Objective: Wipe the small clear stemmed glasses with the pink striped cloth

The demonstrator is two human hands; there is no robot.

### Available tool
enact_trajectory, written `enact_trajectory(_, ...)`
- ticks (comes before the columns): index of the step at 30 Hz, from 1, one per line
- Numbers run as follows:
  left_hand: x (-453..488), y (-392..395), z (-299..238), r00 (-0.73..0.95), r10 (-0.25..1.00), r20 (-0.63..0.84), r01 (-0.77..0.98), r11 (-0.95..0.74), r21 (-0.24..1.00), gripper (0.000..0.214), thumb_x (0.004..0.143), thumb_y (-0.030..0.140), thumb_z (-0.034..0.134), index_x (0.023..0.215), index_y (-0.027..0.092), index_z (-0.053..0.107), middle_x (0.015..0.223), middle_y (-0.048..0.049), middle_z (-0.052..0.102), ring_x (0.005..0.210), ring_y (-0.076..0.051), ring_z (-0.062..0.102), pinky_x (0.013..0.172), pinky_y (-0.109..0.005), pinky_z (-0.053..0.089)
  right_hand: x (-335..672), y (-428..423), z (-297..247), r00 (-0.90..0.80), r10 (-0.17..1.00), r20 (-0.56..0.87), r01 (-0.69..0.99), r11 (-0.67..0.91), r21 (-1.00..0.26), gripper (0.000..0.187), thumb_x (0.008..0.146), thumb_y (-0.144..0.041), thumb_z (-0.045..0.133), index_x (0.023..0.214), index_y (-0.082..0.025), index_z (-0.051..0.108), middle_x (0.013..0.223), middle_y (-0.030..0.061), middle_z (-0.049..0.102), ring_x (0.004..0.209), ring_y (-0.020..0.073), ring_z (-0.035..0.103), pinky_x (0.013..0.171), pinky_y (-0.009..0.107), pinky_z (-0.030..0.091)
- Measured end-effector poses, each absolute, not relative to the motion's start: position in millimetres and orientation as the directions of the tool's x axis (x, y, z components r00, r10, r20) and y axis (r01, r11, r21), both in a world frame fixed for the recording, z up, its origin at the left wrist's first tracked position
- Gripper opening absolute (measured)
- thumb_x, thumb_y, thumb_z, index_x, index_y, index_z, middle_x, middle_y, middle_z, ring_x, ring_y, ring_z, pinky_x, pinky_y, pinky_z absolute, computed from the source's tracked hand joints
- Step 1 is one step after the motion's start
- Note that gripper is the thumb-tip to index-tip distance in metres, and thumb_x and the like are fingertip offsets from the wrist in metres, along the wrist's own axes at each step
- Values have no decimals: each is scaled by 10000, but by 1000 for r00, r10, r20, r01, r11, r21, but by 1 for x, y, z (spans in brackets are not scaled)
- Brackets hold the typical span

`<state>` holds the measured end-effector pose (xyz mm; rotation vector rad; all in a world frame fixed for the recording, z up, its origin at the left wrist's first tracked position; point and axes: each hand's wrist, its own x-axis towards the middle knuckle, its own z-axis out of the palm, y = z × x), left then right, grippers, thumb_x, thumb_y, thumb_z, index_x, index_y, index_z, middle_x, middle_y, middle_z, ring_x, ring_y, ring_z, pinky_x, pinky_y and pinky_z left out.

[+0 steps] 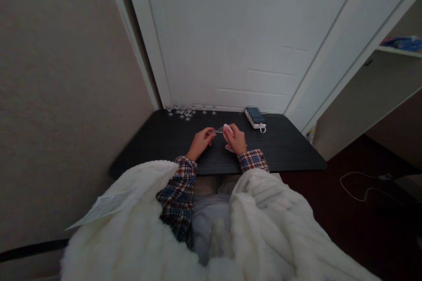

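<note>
Above the front part of the dark desk (171, 153), the left hand (199, 142) has its grip closed at the fingertips on one end of a small clear glass (218, 131), while the right hand's (237, 141) grip is closed on a pink-and-white cloth (226, 131) at the other end. More little glasses (187, 117) stand along the back edge, left of a dark-topped block (255, 116) with a white loop (263, 128).

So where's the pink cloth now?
In the head view, just right of centre, the cloth is in the right hand, against the clear item in the left hand.
</note>
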<state>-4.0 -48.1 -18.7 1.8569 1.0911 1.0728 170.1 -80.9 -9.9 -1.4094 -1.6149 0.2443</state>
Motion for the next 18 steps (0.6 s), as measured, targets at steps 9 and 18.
enact_trajectory(9,-3,-50,-18,292,917,273,311,-361,879,301,849,450,478,924,183,596,675,12,588,494,-92,524,465,-200,391,172,-79,-13,119,850,513,644,327,-691,364,881,-545,396,853,-228,574,706,-7,598,621,133,531,621,229,388)
enact_trajectory(18,-3,-52,-16,278,919,278,296,-357,886,354,868,512,433,833,189,575,619,31,564,485,-92,525,482,-210,400,171,-80,-11,106,853,511,656,326,-681,369,882,-546,395,839,-227,576,702,-6,599,631,136,526,636,231,388)
